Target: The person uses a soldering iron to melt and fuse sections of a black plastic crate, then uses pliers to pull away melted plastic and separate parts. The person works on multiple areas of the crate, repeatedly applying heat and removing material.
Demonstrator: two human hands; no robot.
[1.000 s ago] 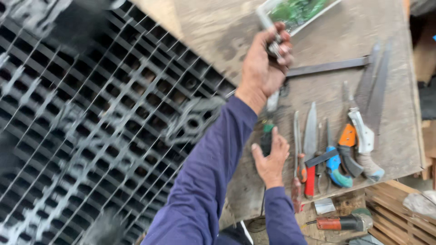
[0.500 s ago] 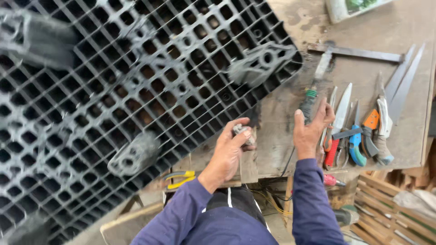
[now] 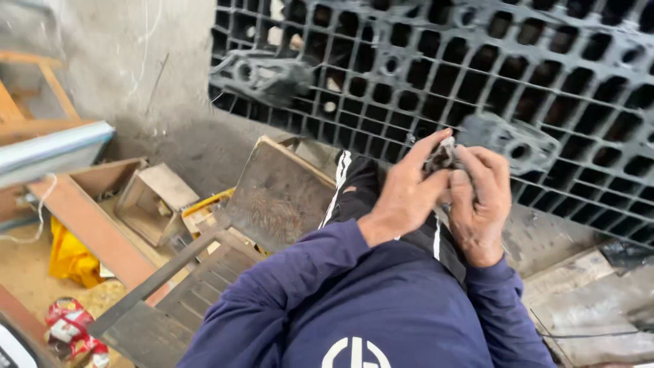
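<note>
Both hands meet at centre right of the frame, in front of the person's chest. The left hand point(image 3: 409, 191) comes in from the lower centre with its fingers curled and its thumb and forefinger pinching a small grey crumpled object point(image 3: 439, 158). The right hand point(image 3: 482, 204) rises from the lower right and closes its fingers against the same object from the other side. The object sits between the two sets of fingertips, so that each hand steadies it against the other. What the object is cannot be told; it is small and mostly covered.

Directly behind the hands, filling the upper right of the frame, lies a black plastic grid pallet point(image 3: 477, 61). Two grey moulded fittings point(image 3: 507, 140) rest on it, one just beside the right hand and one farther left near the pallet's edge. The hands hover above the pallet's near edge without visibly touching it.

At centre frame a worn flat board point(image 3: 272, 197) leans beside the person's dark trouser leg with white stripes point(image 3: 354, 184). At left, an open wooden box point(image 3: 146, 197) and wooden offcuts lie on the floor, with a yellow bag point(image 3: 68, 259) at lower left and a red and white packet point(image 3: 68, 324) below it.
</note>
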